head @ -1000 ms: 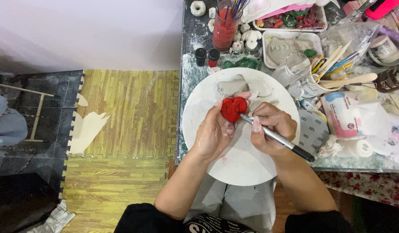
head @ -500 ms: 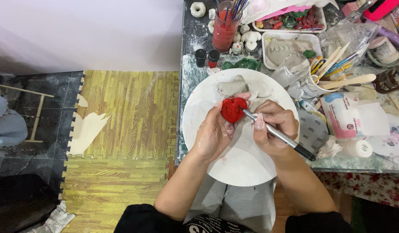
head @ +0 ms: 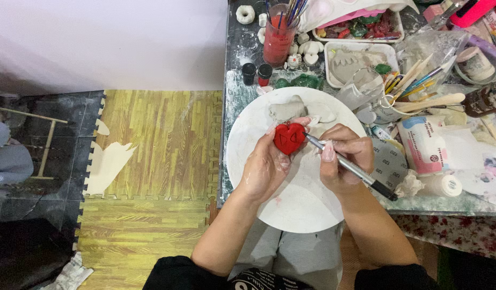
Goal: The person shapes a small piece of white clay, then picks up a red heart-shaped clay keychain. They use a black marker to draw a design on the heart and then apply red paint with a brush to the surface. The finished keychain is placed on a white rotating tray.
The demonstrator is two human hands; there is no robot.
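Observation:
My left hand (head: 267, 166) holds a small red clay heart (head: 289, 137) with lines cut into its face, above a round white plate (head: 248, 134). My right hand (head: 342, 156) grips a slim silver and black sculpting tool (head: 355, 169), its tip touching the heart's right edge. Lumps of grey clay (head: 293, 110) lie on the plate's far side, just beyond the heart.
The grey table (head: 234, 96) is crowded: a red cup of brushes (head: 277, 37), small paint pots (head: 257, 72), trays of clay pieces (head: 355, 62), wooden tools (head: 420, 88), a white tube (head: 422, 145). Left of the table lies wood-pattern foam matting (head: 151, 161).
The heart has turned a little in my left hand so its carved face shows more. My right hand has shifted slightly, with the tool tip still at the heart.

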